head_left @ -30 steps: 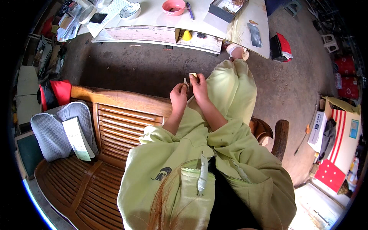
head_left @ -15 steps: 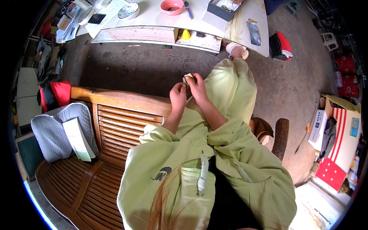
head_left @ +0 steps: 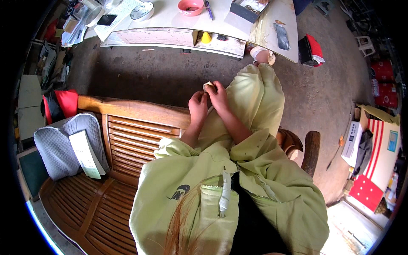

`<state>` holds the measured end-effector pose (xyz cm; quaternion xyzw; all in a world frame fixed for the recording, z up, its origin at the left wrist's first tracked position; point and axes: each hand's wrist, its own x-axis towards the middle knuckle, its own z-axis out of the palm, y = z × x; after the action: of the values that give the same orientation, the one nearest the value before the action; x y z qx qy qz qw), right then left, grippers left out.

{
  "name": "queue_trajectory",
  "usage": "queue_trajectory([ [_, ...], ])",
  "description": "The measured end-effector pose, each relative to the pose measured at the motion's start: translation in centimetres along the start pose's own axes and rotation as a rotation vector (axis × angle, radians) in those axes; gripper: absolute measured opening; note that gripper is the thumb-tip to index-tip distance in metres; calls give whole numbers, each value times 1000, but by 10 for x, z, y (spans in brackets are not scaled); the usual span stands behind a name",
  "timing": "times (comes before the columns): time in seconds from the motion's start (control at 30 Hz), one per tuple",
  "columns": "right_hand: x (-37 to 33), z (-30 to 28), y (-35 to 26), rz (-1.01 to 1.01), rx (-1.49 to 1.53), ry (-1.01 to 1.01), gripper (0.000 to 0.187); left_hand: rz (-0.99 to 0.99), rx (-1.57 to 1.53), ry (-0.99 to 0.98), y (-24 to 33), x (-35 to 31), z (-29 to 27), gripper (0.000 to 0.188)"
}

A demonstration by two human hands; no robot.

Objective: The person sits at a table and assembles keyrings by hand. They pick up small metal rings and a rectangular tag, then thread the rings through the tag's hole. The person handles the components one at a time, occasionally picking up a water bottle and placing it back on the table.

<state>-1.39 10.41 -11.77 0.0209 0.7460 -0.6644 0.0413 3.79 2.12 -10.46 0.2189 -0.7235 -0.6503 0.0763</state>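
Note:
Above my lap, both hands are brought together with the fingers closed. A small whitish-yellow piece (head_left: 207, 85) pokes out at the fingertips; it is too small for me to tell its kind. My right hand (head_left: 218, 97) pinches it from the right. My left hand (head_left: 197, 104) is closed just below and to the left, its fingertips against the same piece, partly hidden by the curled fingers. Both forearms come out of pale green sleeves, over pale green trousers (head_left: 250, 100).
A slatted wooden bench (head_left: 144, 125) with a grey cushion (head_left: 55, 144) and a booklet (head_left: 85, 153) is at left. Ahead stands a white table (head_left: 170, 27) holding a pink bowl (head_left: 190, 12), a patterned bowl (head_left: 142, 16) and a grey box (head_left: 244, 12). Cartons (head_left: 374, 148) stand at right.
The whitish piece has turned slightly between my fingers, and less of it shows between the two hands. My hands stay almost in the same place.

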Motion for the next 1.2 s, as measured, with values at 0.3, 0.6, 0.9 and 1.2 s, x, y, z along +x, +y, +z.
queue_trajectory([
  [0.3,-2,1,-7,-61,-38,11,22,-9,51,-39,14,-6,-3,14],
  [0.6,-1,0,-2,-119,-104,32,20,24,41,-36,10,0,-7,12],
  [0.9,-3,-2,-12,-116,-27,48,23,97,92,24,6,4,-3,13],
  [1.2,-3,-4,-13,-98,-83,40,25,85,131,18,14,-2,-1,12],
])
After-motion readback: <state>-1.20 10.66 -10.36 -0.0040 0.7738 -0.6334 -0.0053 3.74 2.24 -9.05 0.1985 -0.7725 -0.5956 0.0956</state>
